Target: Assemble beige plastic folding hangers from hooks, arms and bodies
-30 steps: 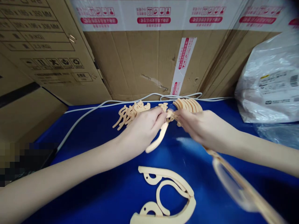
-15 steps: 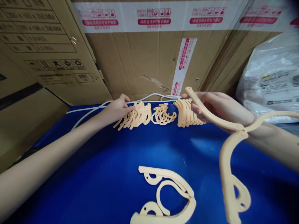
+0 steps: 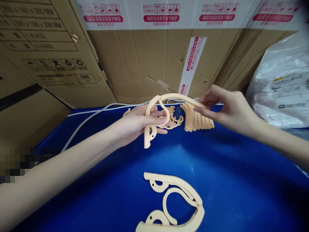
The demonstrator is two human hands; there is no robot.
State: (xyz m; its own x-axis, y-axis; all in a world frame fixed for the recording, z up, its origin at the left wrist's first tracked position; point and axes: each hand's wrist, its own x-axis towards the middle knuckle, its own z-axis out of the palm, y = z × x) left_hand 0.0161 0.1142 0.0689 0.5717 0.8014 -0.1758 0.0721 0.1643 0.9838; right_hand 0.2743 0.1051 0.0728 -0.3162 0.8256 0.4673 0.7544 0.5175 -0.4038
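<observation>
Between two hands (image 3: 132,124) (image 3: 229,104), one hanger (image 3: 177,96)

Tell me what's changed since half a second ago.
The cream, plastic-looking jointed hanger has swung leftward to mid-view, one end still pinched by the right hand. The left hand has left the pile of curved cream pieces and come rightward to the hanger's hook; whether it grips is unclear. Unmoved: the folded cream hanger on the glossy blue tabletop.
</observation>
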